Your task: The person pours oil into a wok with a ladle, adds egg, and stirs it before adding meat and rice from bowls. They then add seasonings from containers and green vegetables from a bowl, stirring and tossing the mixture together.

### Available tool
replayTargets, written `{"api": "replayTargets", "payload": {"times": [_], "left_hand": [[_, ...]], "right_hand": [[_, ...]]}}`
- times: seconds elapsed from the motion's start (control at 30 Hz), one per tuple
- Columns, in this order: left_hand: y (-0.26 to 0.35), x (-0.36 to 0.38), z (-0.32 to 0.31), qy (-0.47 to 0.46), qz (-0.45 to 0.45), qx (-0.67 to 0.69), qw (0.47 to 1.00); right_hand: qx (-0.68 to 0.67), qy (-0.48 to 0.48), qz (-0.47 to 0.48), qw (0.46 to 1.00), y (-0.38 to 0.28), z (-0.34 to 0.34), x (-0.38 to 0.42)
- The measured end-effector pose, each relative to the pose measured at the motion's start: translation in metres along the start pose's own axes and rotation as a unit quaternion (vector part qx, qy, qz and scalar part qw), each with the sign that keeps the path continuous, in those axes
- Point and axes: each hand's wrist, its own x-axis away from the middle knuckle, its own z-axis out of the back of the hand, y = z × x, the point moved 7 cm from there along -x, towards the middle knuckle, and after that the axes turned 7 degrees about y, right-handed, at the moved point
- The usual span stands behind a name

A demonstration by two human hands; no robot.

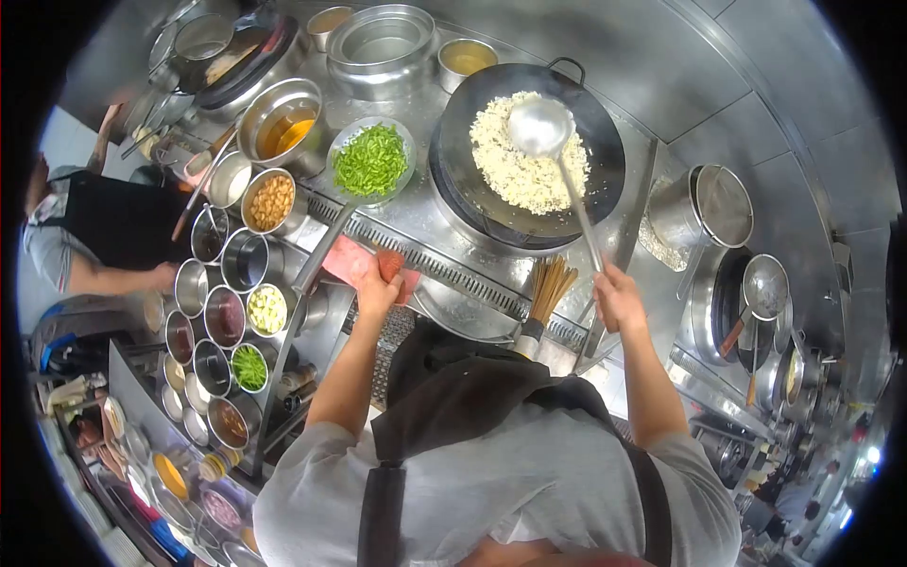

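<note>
My right hand (619, 298) is closed round the handle of a long steel ladle (541, 128). The ladle's bowl rests over pale, crumbly rice-like food (510, 175) in a dark wok (453, 123) on the stove. My left hand (378, 288) is closed on a small reddish, rough-looking wad (389, 265), perhaps a folded cloth; its kind is hard to make out. Beneath that hand lies a flat pink cloth (348, 257) on the stove's front edge. A bamboo wok brush (548, 291) stands upright between my hands.
A bowl of chopped greens (373, 163) sits left of the wok, near a large steel pot (383, 47). Several steel containers of ingredients (269, 200) line the left side. A strainer pot (723, 206) stands right. Another person (104, 227) works at far left.
</note>
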Motion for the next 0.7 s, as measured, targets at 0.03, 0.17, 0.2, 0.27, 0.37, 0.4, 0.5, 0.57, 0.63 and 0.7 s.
{"api": "replayTargets", "payload": {"times": [0.03, 0.17, 0.2, 0.27, 0.37, 0.4, 0.5, 0.57, 0.63, 0.7], "left_hand": [[-0.006, 0.006, -0.005, 0.007, -0.001, -0.002, 1.000], [-0.005, 0.012, 0.003, 0.065, 0.018, -0.128, 0.989], [-0.007, 0.019, 0.007, 0.088, 0.035, -0.083, 0.992], [-0.018, 0.032, 0.016, 0.092, 0.072, -0.077, 0.990], [-0.052, 0.077, 0.030, 0.213, 0.039, 0.012, 0.976], [-0.075, 0.101, 0.026, 0.195, 0.095, 0.021, 0.976], [-0.151, 0.202, 0.005, 0.090, 0.270, -0.012, 0.958], [-0.234, 0.299, -0.036, -0.020, 0.341, -0.105, 0.934], [-0.339, 0.421, -0.113, -0.302, 0.344, -0.248, 0.854], [-0.289, 0.501, -0.100, -0.306, 0.334, -0.250, 0.856]], "right_hand": [[0.053, -0.028, -0.017, 0.998, 0.005, 0.000, -0.010], [0.332, 0.097, 0.248, 0.905, -0.028, 0.021, -0.040], [0.329, 0.092, 0.248, 0.906, -0.025, 0.029, -0.035], [0.411, 0.144, 0.328, 0.839, -0.034, 0.043, -0.025], [0.427, 0.145, 0.323, 0.832, -0.011, 0.052, -0.003], [0.439, 0.133, 0.327, 0.826, 0.001, 0.054, -0.001], [0.427, 0.117, 0.346, 0.827, 0.035, 0.057, 0.000], [0.433, 0.104, 0.347, 0.825, 0.037, 0.056, 0.005], [0.439, 0.102, 0.337, 0.827, 0.036, 0.055, 0.008], [0.377, 0.127, 0.451, 0.799, 0.013, 0.042, 0.030]]}}
